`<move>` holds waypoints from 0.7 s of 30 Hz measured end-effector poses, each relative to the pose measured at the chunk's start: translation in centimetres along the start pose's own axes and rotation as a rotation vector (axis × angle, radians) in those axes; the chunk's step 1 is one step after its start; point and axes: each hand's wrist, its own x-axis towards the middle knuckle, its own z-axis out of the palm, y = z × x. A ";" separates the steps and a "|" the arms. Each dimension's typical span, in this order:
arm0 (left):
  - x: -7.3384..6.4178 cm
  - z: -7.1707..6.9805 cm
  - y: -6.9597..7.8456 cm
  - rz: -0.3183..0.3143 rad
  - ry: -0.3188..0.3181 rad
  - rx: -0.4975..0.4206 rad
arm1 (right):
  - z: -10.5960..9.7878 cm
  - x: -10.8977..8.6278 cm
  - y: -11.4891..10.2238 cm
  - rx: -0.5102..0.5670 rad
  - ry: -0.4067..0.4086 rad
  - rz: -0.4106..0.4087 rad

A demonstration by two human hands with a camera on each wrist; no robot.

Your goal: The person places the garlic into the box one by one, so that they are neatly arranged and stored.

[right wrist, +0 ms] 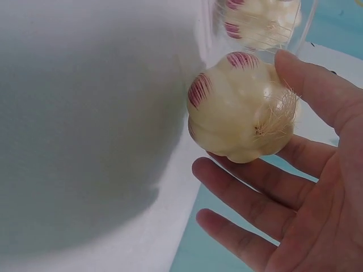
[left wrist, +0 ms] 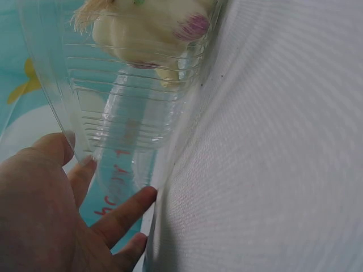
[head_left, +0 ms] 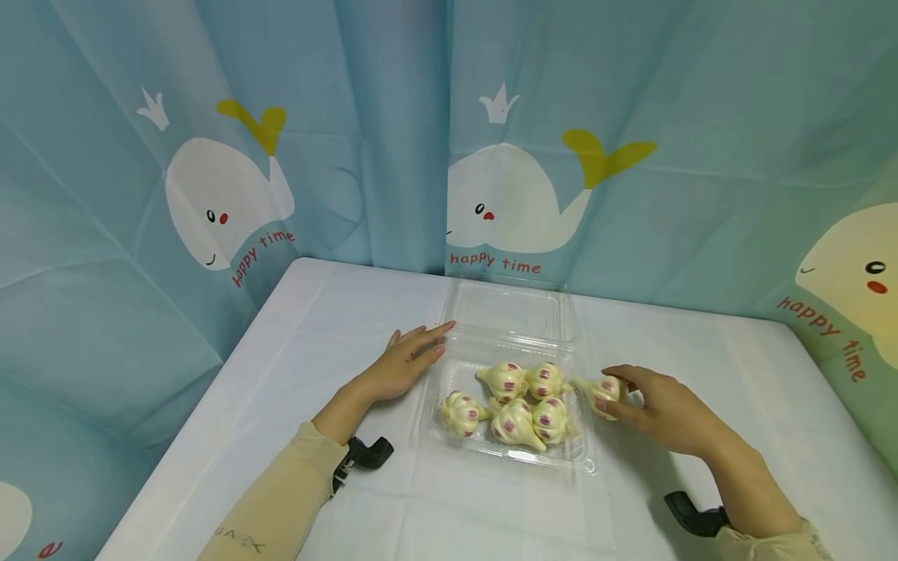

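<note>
A garlic bulb (head_left: 605,396) with purple streaks is pinched between the thumb and fingers of my right hand (head_left: 662,409), just right of a clear plastic container (head_left: 491,450). In the right wrist view its rooty base faces the palm, and the garlic bulb (right wrist: 244,107) hangs beside the container wall. Several more garlic bulbs (head_left: 515,423) lie inside the container. My left hand (head_left: 403,365) rests at the container's upper left side with fingers extended. Seen from the left wrist, the thumb and index fingertips of the left hand (left wrist: 74,209) touch the container's rim (left wrist: 57,113).
The container's clear lid (head_left: 512,312) lies folded back toward the curtain. A white cloth covers the table (head_left: 337,312). Blue curtains (head_left: 400,117) with whale prints stand behind and at the sides. Black wrist mounts (head_left: 368,452) sit at both forearms.
</note>
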 end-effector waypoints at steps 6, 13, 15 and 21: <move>0.0 0.1 0.0 -0.011 0.001 0.008 | -0.5 -0.2 -0.1 -0.010 0.001 0.006; 0.0 0.1 0.0 0.005 0.003 -0.005 | -1.2 -0.4 -0.1 -0.027 0.004 0.014; 0.0 0.1 0.0 0.002 0.003 -0.001 | -1.4 -0.4 -0.2 -0.031 0.005 0.013; -0.1 0.1 0.1 0.005 0.005 0.002 | -1.9 -0.6 -0.3 -0.051 0.028 0.004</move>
